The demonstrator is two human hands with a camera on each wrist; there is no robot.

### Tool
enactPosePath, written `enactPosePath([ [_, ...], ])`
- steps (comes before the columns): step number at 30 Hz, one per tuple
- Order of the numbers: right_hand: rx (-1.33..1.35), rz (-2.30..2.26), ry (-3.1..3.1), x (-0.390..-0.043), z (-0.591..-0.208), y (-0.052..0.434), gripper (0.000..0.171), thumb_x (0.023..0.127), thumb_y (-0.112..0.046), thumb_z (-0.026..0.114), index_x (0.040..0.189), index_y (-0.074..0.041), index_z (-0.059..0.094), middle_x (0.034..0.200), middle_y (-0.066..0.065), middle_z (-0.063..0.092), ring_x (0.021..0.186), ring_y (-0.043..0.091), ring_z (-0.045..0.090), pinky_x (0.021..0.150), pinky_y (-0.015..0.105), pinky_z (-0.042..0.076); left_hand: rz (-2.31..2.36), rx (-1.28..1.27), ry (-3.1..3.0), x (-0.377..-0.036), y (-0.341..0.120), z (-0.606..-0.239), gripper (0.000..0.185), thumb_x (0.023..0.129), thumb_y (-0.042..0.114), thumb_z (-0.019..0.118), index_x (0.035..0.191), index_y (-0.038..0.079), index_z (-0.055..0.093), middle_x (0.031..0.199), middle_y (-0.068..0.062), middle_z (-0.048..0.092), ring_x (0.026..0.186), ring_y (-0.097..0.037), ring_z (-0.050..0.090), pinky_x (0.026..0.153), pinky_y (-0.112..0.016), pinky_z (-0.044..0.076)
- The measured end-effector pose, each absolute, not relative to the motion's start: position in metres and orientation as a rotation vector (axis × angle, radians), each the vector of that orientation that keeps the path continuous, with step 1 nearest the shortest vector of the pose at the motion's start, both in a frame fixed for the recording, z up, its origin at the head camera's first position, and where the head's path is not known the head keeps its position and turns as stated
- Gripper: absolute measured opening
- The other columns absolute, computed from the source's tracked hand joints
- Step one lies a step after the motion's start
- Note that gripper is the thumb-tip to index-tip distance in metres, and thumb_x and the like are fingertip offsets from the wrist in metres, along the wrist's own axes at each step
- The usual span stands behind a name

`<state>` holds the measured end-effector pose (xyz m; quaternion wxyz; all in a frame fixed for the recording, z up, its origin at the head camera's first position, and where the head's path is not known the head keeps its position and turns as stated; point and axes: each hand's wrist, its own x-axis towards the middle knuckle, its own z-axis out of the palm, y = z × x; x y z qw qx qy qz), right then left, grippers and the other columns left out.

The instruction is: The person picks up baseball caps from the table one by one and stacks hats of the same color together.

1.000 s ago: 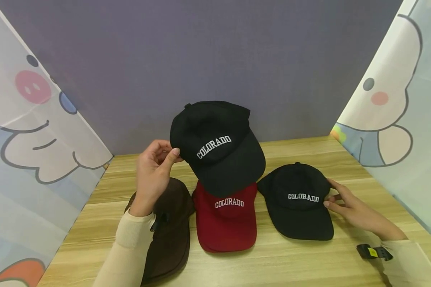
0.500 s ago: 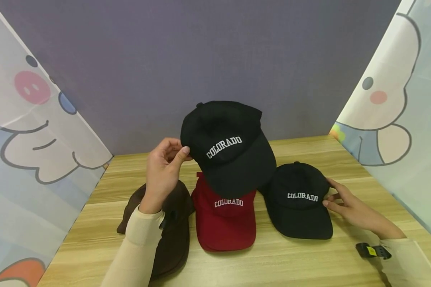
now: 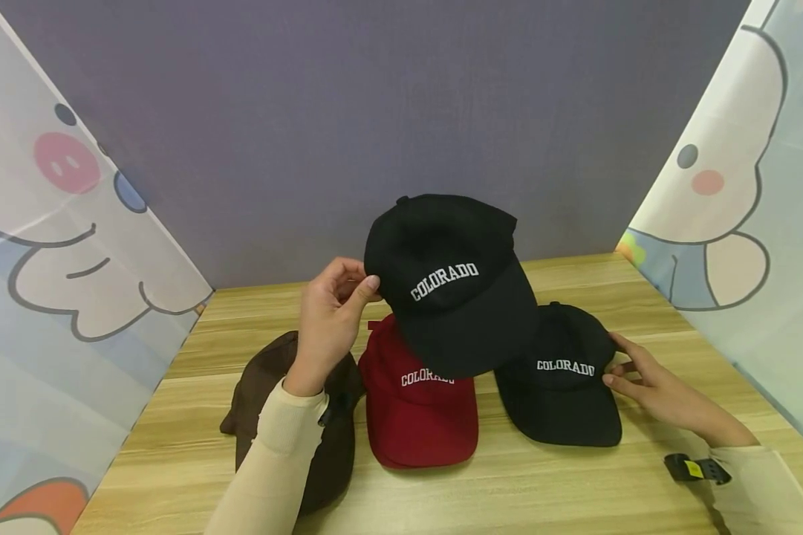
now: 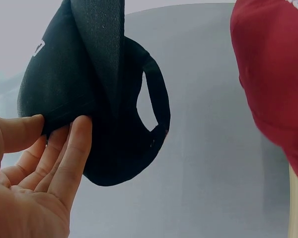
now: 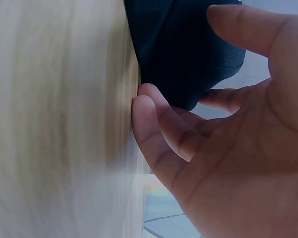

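Observation:
Raised off the table, a black baseball cap [image 3: 448, 275] with white COLORADO lettering tilts to the right. My left hand [image 3: 337, 312] pinches its left edge between thumb and fingers; in the left wrist view, its open back strap [image 4: 156, 94] shows. A second black baseball cap [image 3: 555, 409] with the same lettering lies on the table at the right. My right hand [image 3: 651, 386] holds its right side, the thumb [image 5: 238, 25] against the crown and the fingers low by the tabletop. The raised cap overlaps this one and the red baseball cap [image 3: 421, 431] in the head view.
At the left a dark brown cap [image 3: 334, 453] lies on the wooden table [image 3: 187, 416], partly hidden by my left forearm. A grey panel [image 3: 401, 111] stands behind, with cartoon-printed sheets [image 3: 60, 238] at both sides. Near my right wrist is a black strap [image 3: 695, 468] with a yellow mark.
My left hand has carried the raised black cap to the right, from over the red cap until it overlaps the right-hand black cap. The right hand stays in place.

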<state>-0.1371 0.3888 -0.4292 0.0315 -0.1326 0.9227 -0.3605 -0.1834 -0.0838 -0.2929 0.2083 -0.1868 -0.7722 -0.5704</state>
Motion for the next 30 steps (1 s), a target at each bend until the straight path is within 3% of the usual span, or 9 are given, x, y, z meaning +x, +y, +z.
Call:
enactPosePath([
  [4, -0.411, -1.121, 2.84, -0.137, -0.428, 0.388, 0.08, 0.104, -0.017, 0.059, 0.161, 0.003, 0.007, 0.154, 0.037, 0.026, 0.106, -0.014, 0.048, 0.072, 0.023, 0.051, -1.594, -0.552, -2.142, -0.185, -0.076, -0.295, 0.01, 0.096, 0.005, 0.07, 0.103, 0.0, 0.066, 0.097, -0.015, 0.075, 0.083, -0.03, 0.075, 0.076, -0.025, 0.06],
  [9, -0.401, -1.117, 2.834, -0.138, -0.428, 0.389, 0.08, 0.105, -0.018, 0.059, 0.162, 0.002, 0.007, 0.155, 0.038, 0.027, 0.106, -0.018, 0.045, 0.073, 0.022, 0.052, -1.611, -0.613, -2.122, -0.185, -0.065, -0.297, 0.01, 0.095, 0.005, 0.07, 0.102, -0.001, 0.066, 0.096, -0.016, 0.074, 0.083, -0.029, 0.075, 0.077, -0.027, 0.06],
  [13, -0.388, -1.104, 2.831, -0.138, -0.429, 0.389, 0.081, 0.105, -0.021, 0.059, 0.162, 0.002, 0.006, 0.154, 0.038, 0.028, 0.106, -0.015, 0.047, 0.073, 0.022, 0.052, -1.633, -0.649, -2.113, -0.184, -0.056, -0.298, 0.009, 0.095, 0.004, 0.07, 0.1, 0.0, 0.065, 0.093, -0.016, 0.073, 0.083, -0.027, 0.074, 0.076, -0.026, 0.06],
  [14, -0.386, -1.098, 2.831, -0.138, -0.428, 0.389, 0.081, 0.105, -0.021, 0.058, 0.162, 0.002, 0.006, 0.154, 0.038, 0.028, 0.11, -0.01, 0.051, 0.073, 0.022, 0.052, -1.645, -0.656, -2.11, -0.184, -0.054, -0.299, 0.008, 0.095, 0.004, 0.07, 0.1, -0.001, 0.065, 0.093, -0.016, 0.073, 0.083, -0.028, 0.074, 0.076, -0.026, 0.06],
  [20, -0.388, -1.087, 2.837, -0.139, -0.427, 0.39, 0.081, 0.105, -0.021, 0.059, 0.162, 0.002, 0.007, 0.152, 0.037, 0.03, 0.11, -0.01, 0.049, 0.074, 0.021, 0.052, -1.708, -0.692, -2.109, -0.183, -0.041, -0.301, 0.008, 0.095, 0.002, 0.07, 0.1, -0.002, 0.064, 0.091, -0.019, 0.072, 0.081, -0.038, 0.073, 0.076, -0.043, 0.062],
  [21, -0.392, -1.093, 2.836, -0.139, -0.428, 0.39, 0.08, 0.105, -0.021, 0.059, 0.162, 0.002, 0.007, 0.152, 0.037, 0.031, 0.107, -0.017, 0.044, 0.074, 0.021, 0.052, -1.702, -0.697, -2.114, -0.183, -0.039, -0.301, 0.008, 0.095, 0.002, 0.07, 0.1, -0.002, 0.064, 0.091, -0.018, 0.072, 0.08, -0.038, 0.073, 0.076, -0.043, 0.062],
  [26, -0.408, -1.094, 2.831, -0.138, -0.429, 0.39, 0.08, 0.105, -0.019, 0.059, 0.162, 0.001, 0.007, 0.151, 0.036, 0.032, 0.107, -0.021, 0.041, 0.075, 0.02, 0.052, -1.692, -0.717, -2.14, -0.182, -0.029, -0.303, 0.007, 0.095, 0.003, 0.07, 0.099, 0.0, 0.065, 0.091, -0.017, 0.072, 0.08, -0.032, 0.074, 0.074, -0.028, 0.061],
  [30, -0.445, -1.107, 2.85, -0.139, -0.431, 0.391, 0.079, 0.104, -0.015, 0.059, 0.162, 0.002, 0.008, 0.147, 0.034, 0.037, 0.106, -0.023, 0.039, 0.076, 0.017, 0.051, -1.702, -0.738, -2.133, -0.183, -0.021, -0.304, 0.007, 0.095, 0.003, 0.07, 0.1, 0.0, 0.065, 0.092, -0.017, 0.072, 0.078, -0.031, 0.073, 0.073, -0.025, 0.059],
])
